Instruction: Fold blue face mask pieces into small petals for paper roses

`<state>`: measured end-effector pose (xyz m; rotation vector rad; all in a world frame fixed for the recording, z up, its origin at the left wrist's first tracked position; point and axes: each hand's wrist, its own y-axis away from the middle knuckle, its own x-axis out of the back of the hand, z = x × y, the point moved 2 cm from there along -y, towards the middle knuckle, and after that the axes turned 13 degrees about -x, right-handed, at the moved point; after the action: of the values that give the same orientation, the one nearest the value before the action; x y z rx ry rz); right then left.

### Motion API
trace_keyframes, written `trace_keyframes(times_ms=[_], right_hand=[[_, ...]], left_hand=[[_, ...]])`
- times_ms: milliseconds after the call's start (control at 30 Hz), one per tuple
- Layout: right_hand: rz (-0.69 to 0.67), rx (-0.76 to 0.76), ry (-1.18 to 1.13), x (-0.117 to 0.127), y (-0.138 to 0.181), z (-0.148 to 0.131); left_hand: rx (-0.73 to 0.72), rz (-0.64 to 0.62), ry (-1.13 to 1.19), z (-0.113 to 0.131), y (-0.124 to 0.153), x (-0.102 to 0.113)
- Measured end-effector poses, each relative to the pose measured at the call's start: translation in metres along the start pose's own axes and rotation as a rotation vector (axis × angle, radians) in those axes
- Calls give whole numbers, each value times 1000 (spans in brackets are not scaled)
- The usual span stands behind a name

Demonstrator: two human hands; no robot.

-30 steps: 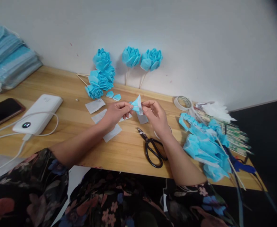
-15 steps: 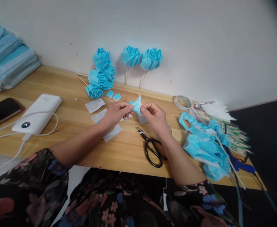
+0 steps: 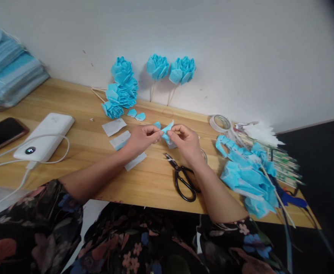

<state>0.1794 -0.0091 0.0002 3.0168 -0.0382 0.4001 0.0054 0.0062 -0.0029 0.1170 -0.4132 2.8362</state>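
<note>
Between my two hands, above the wooden table, is a small folded piece of blue fabric [image 3: 167, 128] with a white edge. My left hand [image 3: 144, 139] pinches its left side. With thumb and finger, my right hand [image 3: 185, 140] grips the right side, so the fingertips nearly meet. Pale cut rectangles [image 3: 114, 127] lie by my left hand, some partly hidden under it. Beyond the hands rest small blue folded petals [image 3: 136, 114]. Black-handled scissors [image 3: 184, 179] lie below my right hand, and a tape roll behind that wrist is mostly covered.
Blue fabric flowers on sticks [image 3: 121, 87] lie at the back; two more [image 3: 182, 70] lean on the wall. A power bank [image 3: 45, 137], phone [image 3: 4, 135] and stacked masks [image 3: 11, 68] are left. Right are a tape roll [image 3: 220, 123], blue scraps [image 3: 247, 179] and a blue-handled tool [image 3: 294, 199].
The blue piece has been folded smaller and tilts more to the right. My fingertips have come closer together, with the right thumb now pressing on the piece.
</note>
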Motion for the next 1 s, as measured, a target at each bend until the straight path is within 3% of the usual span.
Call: trace_keyframes(times_ms=[533, 800, 1000], right_hand=[[7, -12, -18, -1, -1, 2], [-45, 56, -25, -1, 1, -3], [-18, 47, 50, -6, 2, -1]], left_hand=[[55, 13, 165, -5, 0, -2], [29, 140, 162, -3, -2, 2], [11, 119, 176, -2, -2, 1]])
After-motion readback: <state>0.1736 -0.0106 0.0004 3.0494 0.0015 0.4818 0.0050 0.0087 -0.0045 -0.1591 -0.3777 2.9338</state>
